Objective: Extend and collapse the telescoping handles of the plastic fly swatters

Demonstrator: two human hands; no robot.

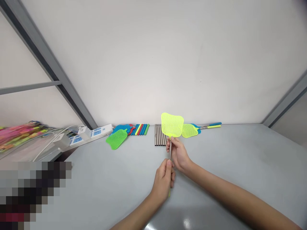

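Note:
A yellow fly swatter (172,125) stands upright in front of me, its perforated head on top of a metal rod. My left hand (162,179) is closed round the lower part, with a bit of yellow handle showing below the fist. Higher up, my right hand (178,152) pinches the rod just under the head. Behind the hands lies a row of metal tubes (159,135). To their left is a row of coloured handles (140,129). Further left lie a green swatter head (116,139) and a pile of blue heads (119,128) with red ones.
Yellow and blue swatters with handles (190,131) lie right of the tubes by the wall (148,64). A white power strip (96,133) with plugged-in adapters runs along the left edge of the grey table (103,191). Colourful bagged items (26,132) lie beyond it.

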